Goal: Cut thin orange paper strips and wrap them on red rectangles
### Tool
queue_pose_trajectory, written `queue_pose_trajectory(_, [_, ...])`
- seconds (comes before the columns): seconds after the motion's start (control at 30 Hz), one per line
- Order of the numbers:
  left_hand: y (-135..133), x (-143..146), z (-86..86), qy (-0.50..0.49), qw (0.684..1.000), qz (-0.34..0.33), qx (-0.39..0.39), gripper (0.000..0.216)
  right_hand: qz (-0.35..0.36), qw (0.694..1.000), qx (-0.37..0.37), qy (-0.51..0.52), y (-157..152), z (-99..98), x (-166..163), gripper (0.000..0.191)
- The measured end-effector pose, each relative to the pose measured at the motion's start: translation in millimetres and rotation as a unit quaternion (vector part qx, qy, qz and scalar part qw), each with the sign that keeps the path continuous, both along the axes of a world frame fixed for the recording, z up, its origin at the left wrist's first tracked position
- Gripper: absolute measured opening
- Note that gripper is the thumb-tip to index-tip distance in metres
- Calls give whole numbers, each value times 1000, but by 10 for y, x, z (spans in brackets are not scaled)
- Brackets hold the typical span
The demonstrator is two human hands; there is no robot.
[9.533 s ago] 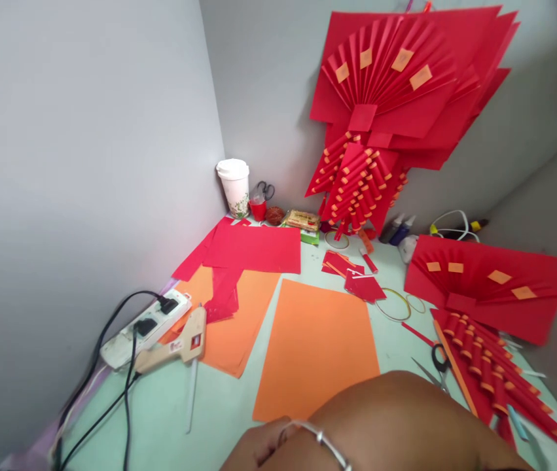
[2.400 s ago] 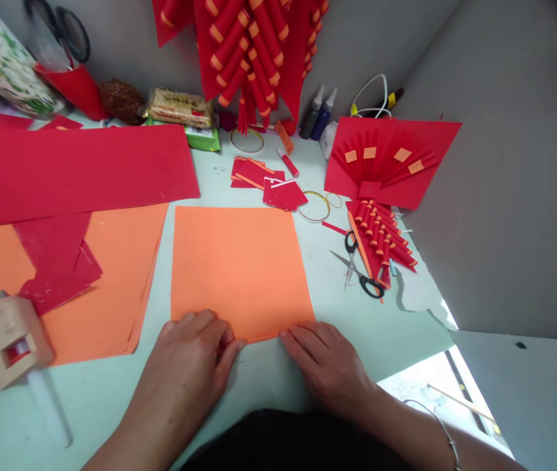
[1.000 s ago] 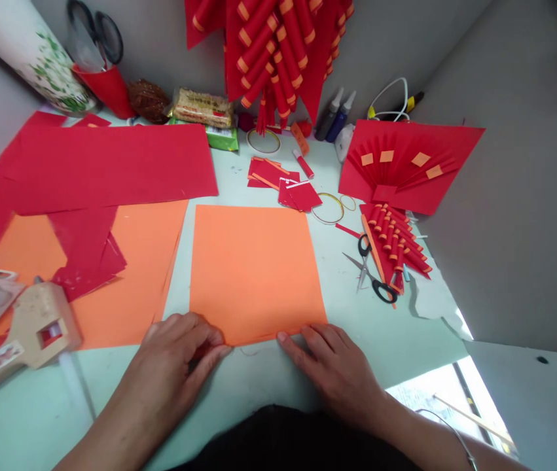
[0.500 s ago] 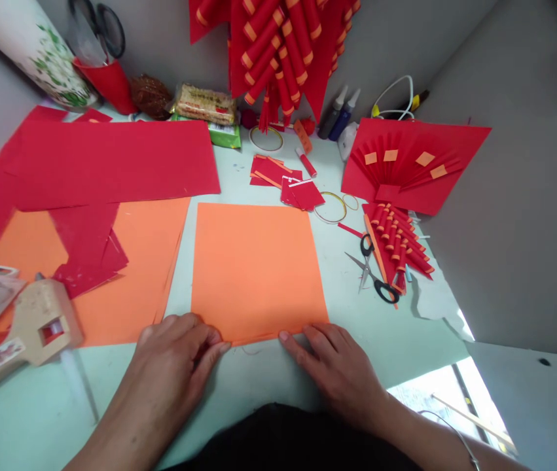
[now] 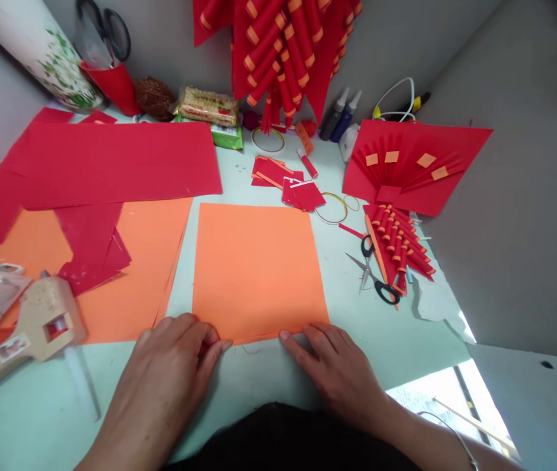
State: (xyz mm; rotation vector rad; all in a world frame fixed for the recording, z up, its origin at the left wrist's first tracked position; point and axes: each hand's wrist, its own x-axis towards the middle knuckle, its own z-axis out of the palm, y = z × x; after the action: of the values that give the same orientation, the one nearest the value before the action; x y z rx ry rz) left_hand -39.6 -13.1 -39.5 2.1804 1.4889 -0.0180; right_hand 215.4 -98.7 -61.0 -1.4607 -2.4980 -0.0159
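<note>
Little differs from half a second earlier: both hands keep their places on the near edge of the orange paper sheet (image 5: 258, 268), and the view has only drifted slightly. Nine and a half seconds back the head was raised toward the wall, and neither hand was on the sheet.

Not much writing can be read. The glue gun (image 5: 33, 330) carries a sticker near its handle and a red window on its side, but the print is too small to make out. The snack packet (image 5: 208, 104) by the wall has lettering that is blurred. The paper cup (image 5: 37, 46) shows only a green leaf pattern.

The orange paper sheet lies flat on the pale green worktop (image 5: 254, 374), stretching straight ahead of both hands. The left hand (image 5: 173, 360) is curled, with its fingers pressed together and their tips on the near left corner. I cannot tell whether the thumb grips the edge from beneath. The right hand (image 5: 337, 369) lies flat, fingers loosely spread, fingertips touching the near right corner.

The glue gun sits well to the left of the left hand. A stack of orange sheets (image 5: 135, 275) lies just ahead and left of it, beside the single sheet. Black-handled scissors (image 5: 375, 275) lie ahead and right of the right hand. Beyond them is a pleated red paper fan (image 5: 415, 170).
</note>
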Motion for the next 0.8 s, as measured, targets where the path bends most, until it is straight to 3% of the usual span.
queue_pose_trajectory(0.2, [10, -18, 75, 6, 1000, 13, -12, 37, 1, 1000, 20, 5, 0, -2, -23, 46])
queue_pose_trajectory(0.37, [19, -50, 149, 29, 999, 23, -33, 38, 44, 999, 18, 4, 18, -4, -42, 44])
queue_pose_trajectory(0.8, [-65, -132, 65, -9, 996, 81, -23, 36, 90, 994, -16, -56, 64, 6, -65, 50])
